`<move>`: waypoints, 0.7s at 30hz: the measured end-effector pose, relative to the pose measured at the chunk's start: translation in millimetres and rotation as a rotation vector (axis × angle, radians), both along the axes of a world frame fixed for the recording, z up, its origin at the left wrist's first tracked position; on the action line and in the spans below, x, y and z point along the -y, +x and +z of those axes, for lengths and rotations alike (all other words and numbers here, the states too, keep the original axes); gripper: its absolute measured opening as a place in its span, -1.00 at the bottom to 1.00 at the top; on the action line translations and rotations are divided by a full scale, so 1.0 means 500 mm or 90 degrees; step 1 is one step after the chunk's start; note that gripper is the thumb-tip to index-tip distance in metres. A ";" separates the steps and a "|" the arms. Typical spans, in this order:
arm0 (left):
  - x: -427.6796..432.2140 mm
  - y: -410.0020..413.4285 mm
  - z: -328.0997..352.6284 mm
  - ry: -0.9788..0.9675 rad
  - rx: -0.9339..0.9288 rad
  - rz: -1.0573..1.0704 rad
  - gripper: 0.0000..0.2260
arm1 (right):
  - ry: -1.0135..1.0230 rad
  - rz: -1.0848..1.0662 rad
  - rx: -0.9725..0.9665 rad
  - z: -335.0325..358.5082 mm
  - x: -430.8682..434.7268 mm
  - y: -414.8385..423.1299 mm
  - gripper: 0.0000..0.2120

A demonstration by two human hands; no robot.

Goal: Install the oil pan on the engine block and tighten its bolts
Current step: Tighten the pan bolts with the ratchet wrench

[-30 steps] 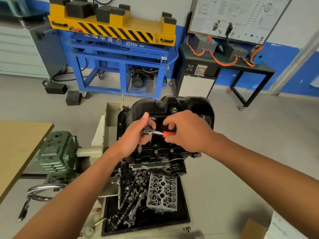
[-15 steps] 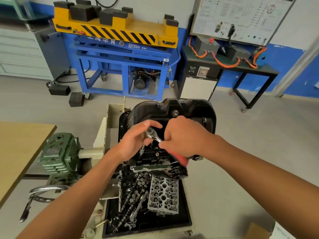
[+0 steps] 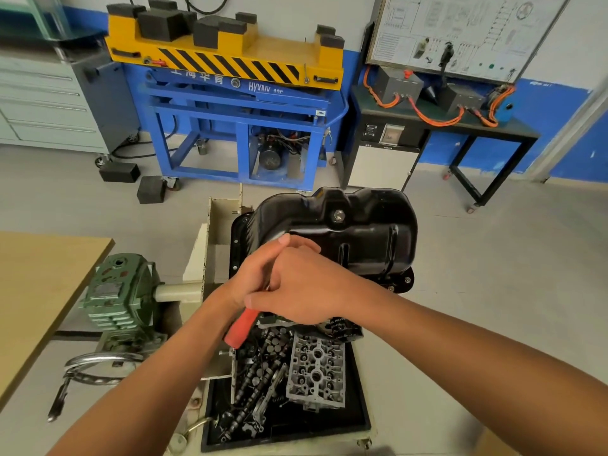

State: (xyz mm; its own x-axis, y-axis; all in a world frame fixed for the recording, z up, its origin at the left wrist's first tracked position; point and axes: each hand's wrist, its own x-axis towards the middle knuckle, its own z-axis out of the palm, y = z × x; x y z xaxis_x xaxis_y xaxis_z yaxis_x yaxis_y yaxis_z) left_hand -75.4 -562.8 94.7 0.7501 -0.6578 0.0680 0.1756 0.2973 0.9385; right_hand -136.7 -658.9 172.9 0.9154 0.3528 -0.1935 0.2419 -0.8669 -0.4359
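The oil pan (image 3: 348, 238) sits at frame centre on the engine block — the ratchet (image 3: 241, 325) is clasped by the right hand (image 3: 306, 291), red handle slanting lower left. The left hand (image 3: 255, 274), underneath, lies nearer the hidden bolt — its grip cannot be told.

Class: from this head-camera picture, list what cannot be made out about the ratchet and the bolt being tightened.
- Ratchet head and socket: hidden behind the right hand.
- The bolt: covered by both hands; left hand.
- Ratchet: only the red handle shows.
- Oil pan near flange: hidden by hands.
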 end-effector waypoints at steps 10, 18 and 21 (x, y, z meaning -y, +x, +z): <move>0.005 0.013 -0.005 0.141 0.115 0.135 -0.33 | -0.104 0.031 -0.123 0.051 0.063 -0.008 -0.61; 0.000 0.017 -0.012 0.138 0.115 0.069 -0.47 | -0.298 0.003 0.005 0.098 0.137 0.039 -0.68; 0.003 0.019 -0.009 0.124 0.084 0.055 -0.49 | -0.344 -0.007 0.148 0.102 0.135 0.057 -0.60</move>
State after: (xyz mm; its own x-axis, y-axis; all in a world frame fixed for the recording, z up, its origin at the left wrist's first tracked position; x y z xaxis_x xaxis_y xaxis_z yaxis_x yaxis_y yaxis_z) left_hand -65.7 -564.3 90.3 0.7970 -0.6022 0.0463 0.0303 0.1166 0.9927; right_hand -108.4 -726.4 223.7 0.9585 0.2498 -0.1371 0.2675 -0.9545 0.1314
